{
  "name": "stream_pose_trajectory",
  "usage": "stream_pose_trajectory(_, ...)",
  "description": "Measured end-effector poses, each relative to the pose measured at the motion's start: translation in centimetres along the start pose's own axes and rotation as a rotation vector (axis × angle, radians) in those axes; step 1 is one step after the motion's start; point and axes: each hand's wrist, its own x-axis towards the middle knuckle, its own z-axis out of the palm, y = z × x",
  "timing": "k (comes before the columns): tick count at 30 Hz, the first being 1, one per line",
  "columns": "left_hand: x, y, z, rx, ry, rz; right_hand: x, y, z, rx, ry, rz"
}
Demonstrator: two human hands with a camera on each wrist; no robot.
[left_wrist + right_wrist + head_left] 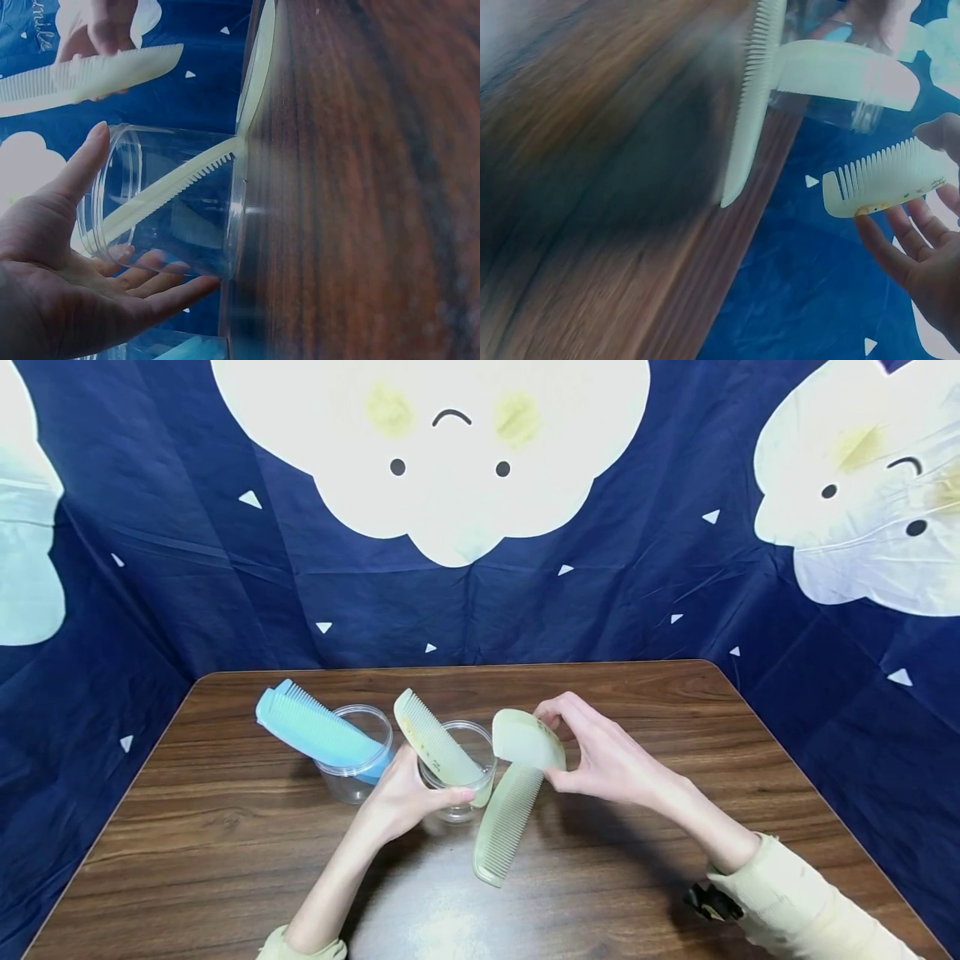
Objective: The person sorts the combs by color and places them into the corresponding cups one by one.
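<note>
My left hand [405, 797] grips a clear plastic jar [476, 739] standing on the table, thumb near its rim at the front and fingers round the far side. Leaning inside that jar is a pale yellow-green comb [431, 735] with a small printed pattern, its upper end sticking out to the left. To the right of the jar, my right hand [600, 752] pinches a similar comb [885, 176] between thumb and fingers, raised above the tabletop. Below this comb in the head view, another pale green comb [506, 831] lies on the table beside the jar.
A second clear jar [347, 789] stands left of my left hand, with blue combs [318, 727] leaning out of it to the left. The brown wooden table [247, 877] ends at a dark blue cloth backdrop [420, 610] with white clouds.
</note>
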Motion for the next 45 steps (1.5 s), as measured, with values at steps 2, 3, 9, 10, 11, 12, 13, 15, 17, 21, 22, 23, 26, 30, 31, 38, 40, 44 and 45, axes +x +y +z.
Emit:
stream_pose_trajectory(2,0.0,0.0,0.0,-0.002,-0.001,0.002,0.4,-0.3,0.1,0.024,0.013,0.011)
stream_pose_trajectory(3,0.0,0.0,0.0,-0.005,-0.002,0.004,0.6,-0.4,0.1,0.039,0.019,0.015)
stream_pose_trajectory(9,-0.1,0.0,-0.1,-0.010,0.001,0.006,1.8,-1.2,0.5,0.146,0.076,0.040)
stream_pose_trajectory(10,-0.1,0.0,-0.1,-0.011,0.001,0.007,2.0,-1.3,0.7,0.160,0.089,0.040)
stream_pose_trajectory(11,-0.1,0.0,-0.1,-0.015,-0.002,0.011,2.2,-1.5,0.7,0.177,0.102,0.040)
stream_pose_trajectory(12,-0.1,0.1,-0.1,-0.020,-0.004,0.015,2.4,-1.7,0.8,0.193,0.112,0.040)
stream_pose_trajectory(13,-0.1,0.1,-0.1,-0.023,-0.006,0.019,2.7,-1.8,0.9,0.201,0.123,0.040)
stream_pose_trajectory(15,0.0,0.1,-0.1,-0.030,-0.006,0.030,3.1,-2.2,1.1,0.222,0.143,0.039)
stream_pose_trajectory(17,0.0,0.0,-0.1,-0.029,-0.003,0.036,3.5,-2.5,1.2,0.230,0.164,0.042)
stream_pose_trajectory(21,0.0,0.0,0.0,-0.024,0.004,0.038,4.2,-3.2,1.6,0.263,0.192,0.057)
stream_pose_trajectory(22,0.0,0.0,0.0,-0.025,0.005,0.037,4.4,-3.4,1.7,0.287,0.195,0.061)
stream_pose_trajectory(23,0.0,-0.1,0.0,-0.027,0.004,0.035,4.6,-3.6,1.8,0.314,0.197,0.064)
stream_pose_trajectory(26,0.1,-0.1,0.0,-0.034,0.005,0.043,5.1,-4.0,2.1,0.401,0.203,0.074)
stream_pose_trajectory(30,0.1,-0.1,-0.1,-0.040,-0.007,0.053,5.6,-4.4,2.7,0.445,0.211,0.086)
stream_pose_trajectory(31,0.1,-0.1,-0.1,-0.042,-0.010,0.055,5.7,-4.5,2.8,0.449,0.212,0.089)
stream_pose_trajectory(38,0.1,-0.1,-0.1,-0.054,-0.021,0.057,6.2,-4.9,3.7,0.475,0.196,0.110)
stream_pose_trajectory(40,0.1,-0.1,-0.1,-0.050,-0.019,0.041,6.2,-4.9,3.9,0.471,0.191,0.117)
stream_pose_trajectory(44,0.0,0.0,-0.1,-0.052,-0.022,0.031,6.4,-4.9,4.4,0.440,0.185,0.118)
stream_pose_trajectory(45,0.0,0.0,-0.1,-0.053,-0.022,0.032,6.4,-4.8,4.5,0.428,0.185,0.115)
